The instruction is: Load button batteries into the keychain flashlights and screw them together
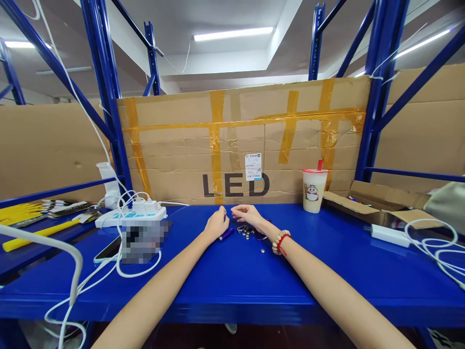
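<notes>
Both my hands reach out over the blue shelf top, close together near its back. My left hand has its fingers curled in a pinch on something tiny that I cannot make out. My right hand is also pinched, fingertips almost touching the left hand's. A small purple pen-like tube lies just under my left hand. Several small silver round parts lie in a cluster below my right hand, and one lone silver disc sits nearer to me. My right wrist wears a bead bracelet and a red string.
A cardboard wall marked LED closes the back. A drink cup with a red straw stands to the right, next to an open cardboard box. A white power strip, cables, a phone and a blurred object lie on the left. A white charger with cable is on the right.
</notes>
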`<state>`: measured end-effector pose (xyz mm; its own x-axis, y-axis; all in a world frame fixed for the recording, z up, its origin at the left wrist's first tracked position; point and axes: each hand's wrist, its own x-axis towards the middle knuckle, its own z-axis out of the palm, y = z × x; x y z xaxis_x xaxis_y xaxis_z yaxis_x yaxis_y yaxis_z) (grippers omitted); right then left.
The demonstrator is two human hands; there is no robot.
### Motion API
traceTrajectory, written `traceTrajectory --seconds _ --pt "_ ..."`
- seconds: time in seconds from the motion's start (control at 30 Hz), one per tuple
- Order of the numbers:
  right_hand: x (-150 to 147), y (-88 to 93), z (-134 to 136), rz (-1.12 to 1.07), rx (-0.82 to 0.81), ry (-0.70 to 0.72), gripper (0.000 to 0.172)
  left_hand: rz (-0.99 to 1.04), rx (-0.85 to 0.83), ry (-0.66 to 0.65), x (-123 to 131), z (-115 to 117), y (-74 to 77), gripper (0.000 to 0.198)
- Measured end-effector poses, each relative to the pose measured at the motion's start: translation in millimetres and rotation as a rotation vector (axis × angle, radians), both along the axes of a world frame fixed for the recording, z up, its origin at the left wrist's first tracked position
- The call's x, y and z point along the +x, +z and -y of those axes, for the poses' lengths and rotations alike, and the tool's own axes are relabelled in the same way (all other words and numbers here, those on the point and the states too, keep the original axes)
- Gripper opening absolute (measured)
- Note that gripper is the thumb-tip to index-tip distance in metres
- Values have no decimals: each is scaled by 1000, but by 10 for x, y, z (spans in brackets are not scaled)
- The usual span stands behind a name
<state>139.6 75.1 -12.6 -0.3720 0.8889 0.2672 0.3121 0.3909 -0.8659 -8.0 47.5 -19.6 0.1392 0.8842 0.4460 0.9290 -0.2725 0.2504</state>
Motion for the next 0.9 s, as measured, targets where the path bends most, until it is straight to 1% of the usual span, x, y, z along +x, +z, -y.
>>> traceTrajectory --seconds 0.13,0.23,0.33,0.43,0.53,0.67,0.9 --pt "48 -9 -26 179 144 -96 27 16 -18 67 -32 -6 9 23" --pt "106 8 6 338 251 -136 29 -1 -20 89 -20 7 25 25" --pt "121 41 75 461 327 -143 31 -18 -26 101 -3 12 30 26" --pt "108 78 139 532 364 -113 35 -21 -34 117 0 9 31 26" --pt "110 104 166 565 365 -68 37 -23 -43 124 -2 9 38 27" --pt "131 103 145 564 344 -35 45 -29 -53 125 0 17 50 28" --pt "111 39 80 458 324 15 48 -37 -55 115 3 19 51 27"
